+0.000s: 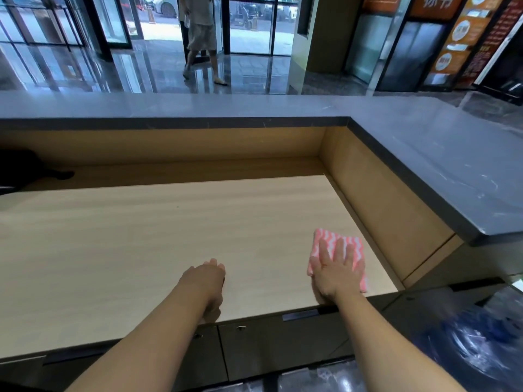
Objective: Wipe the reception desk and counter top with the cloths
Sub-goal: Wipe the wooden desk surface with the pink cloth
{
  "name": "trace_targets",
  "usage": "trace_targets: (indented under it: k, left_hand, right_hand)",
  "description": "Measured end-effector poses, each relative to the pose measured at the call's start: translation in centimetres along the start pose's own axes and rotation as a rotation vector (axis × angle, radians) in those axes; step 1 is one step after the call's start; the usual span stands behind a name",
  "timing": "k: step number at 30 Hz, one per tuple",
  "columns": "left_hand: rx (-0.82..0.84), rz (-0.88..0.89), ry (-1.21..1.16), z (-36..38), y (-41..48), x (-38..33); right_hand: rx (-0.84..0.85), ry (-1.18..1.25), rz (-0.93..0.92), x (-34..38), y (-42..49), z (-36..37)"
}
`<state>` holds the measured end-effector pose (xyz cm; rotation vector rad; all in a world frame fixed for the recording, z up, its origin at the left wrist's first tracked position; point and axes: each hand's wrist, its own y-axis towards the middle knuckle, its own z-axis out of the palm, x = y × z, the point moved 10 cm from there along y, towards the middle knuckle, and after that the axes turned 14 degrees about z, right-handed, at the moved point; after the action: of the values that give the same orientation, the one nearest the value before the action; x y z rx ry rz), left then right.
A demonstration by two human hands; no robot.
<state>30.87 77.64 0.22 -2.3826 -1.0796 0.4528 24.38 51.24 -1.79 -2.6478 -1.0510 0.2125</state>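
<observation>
Our right hand lies flat with its fingers spread, palm down on a pink-and-white zigzag cloth, pressing it against the light wooden desk. The cloth is folded into a rough rectangle and sits near the desk's right front corner, just short of the side wall. Its far edge shows beyond our fingertips and one corner sticks out past the heel of the hand.

Our left hand rests on the desk well apart from the cloth, near the middle of the front edge, with its back turned up and its fingers bent downward. We cannot tell whether it holds anything underneath.

Beyond the desk, wooden panels rise at the back and on the right to a raised grey stone counter top, which runs along the far side and turns toward us at the right. A black object that we cannot identify sits at the desk's far left edge. Dark cabinet doors hang below the front edge, and a blurred blue shape shows at the lower right. Past the counter top, a person walks on the glossy floor by the glass doors, and orange signs stand at the upper right.
</observation>
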Motion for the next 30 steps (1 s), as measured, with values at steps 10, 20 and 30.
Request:
trace_targets:
  k: [10,20,30]
  left_hand:
    - [-0.117,0.046,-0.17,-0.7,-0.6,2.0]
    - [-0.294,0.06,-0.179,-3.4,-0.1,6.0]
    - [-0.225,-0.089,-0.162,-4.5,-1.3,10.6]
  right_hand:
    - [-0.003,-0.128,-0.585,18.2,-9.6,2.6]
    - [0.03,-0.051,-0.357,10.7,2.2,-1.3]
    - [0.045,0.014,-0.335,20.3,-0.6,0.1]
